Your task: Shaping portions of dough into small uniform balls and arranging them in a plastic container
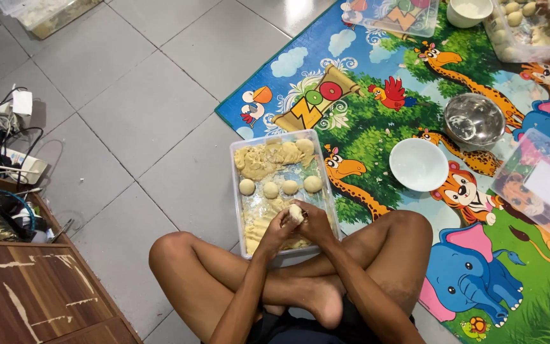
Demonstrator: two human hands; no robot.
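We are sitting cross-legged on the grey tiled floor (160, 95), working over a clear rectangular plastic tub (235, 191) that rests partly on the tiles and partly on a colourful animal-print play mat (377, 121). We are cupping a small pale lump of dough (296, 213) between both hands above the near end of the tub: the left hand (276, 230) is curling under and beside the lump, and the right hand (316, 224) is closing over it from the other side, fingers pressed around the dough rather than spread. Four finished round dough balls (279, 186) are lying in a row across the middle of the tub, and a fifth ball appears to be sitting at the far right corner. A large unshaped mass of pale dough (267, 159) is filling the far end, and more flattened dough (259, 223) is lying along the near left side. We judge the shaping as being in an early stage: a few balls are done, one is being formed, and most of the dough is remaining unportioned. On the mat, a white round bowl (419, 164) and a shiny steel bowl (474, 119) are standing well apart from the tub, neither showing dough that we can make out.
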